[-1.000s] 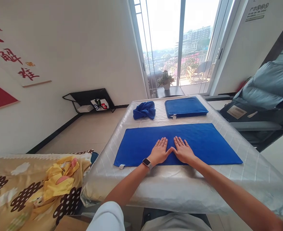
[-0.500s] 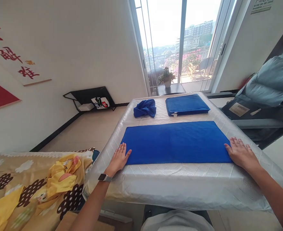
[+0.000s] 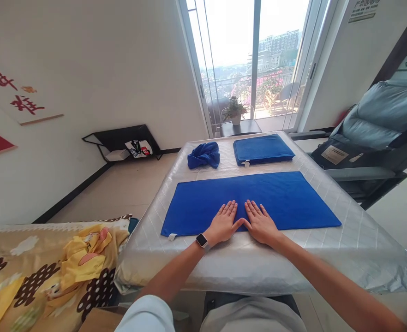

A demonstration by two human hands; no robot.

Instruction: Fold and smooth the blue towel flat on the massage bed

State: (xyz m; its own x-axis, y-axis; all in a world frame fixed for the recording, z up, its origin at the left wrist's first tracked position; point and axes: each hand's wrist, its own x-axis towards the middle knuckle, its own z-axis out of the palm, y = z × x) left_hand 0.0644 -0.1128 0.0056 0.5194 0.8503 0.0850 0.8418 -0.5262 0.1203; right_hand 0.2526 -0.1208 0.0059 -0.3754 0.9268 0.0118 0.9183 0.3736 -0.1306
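A blue towel [image 3: 196, 203] lies spread flat across the table, with a small white tag at its near left corner. My left hand [image 3: 224, 223], a watch on its wrist, rests flat on the towel near the middle of its front edge. Right beside it my right hand [image 3: 259, 221] also lies flat on the cloth, fingers stretched out, and the two thumbs meet. Farther back sit a crumpled blue cloth [image 3: 204, 155] on the left and a stack of folded blue towels [image 3: 264, 148] on the right. Neither hand grips anything.
A silvery quilted cover wraps the table [image 3: 189, 267]. To the left is a patterned blanket [image 3: 26, 240] with yellow clothing [image 3: 82, 258] on it. A grey recliner [image 3: 369, 124] stands at the right. Behind the table, a potted plant [image 3: 236, 110] sits before the glass door.
Both hands have moved inward from the towel's left and right ends to its middle, where they lie side by side. The view has turned slightly right.
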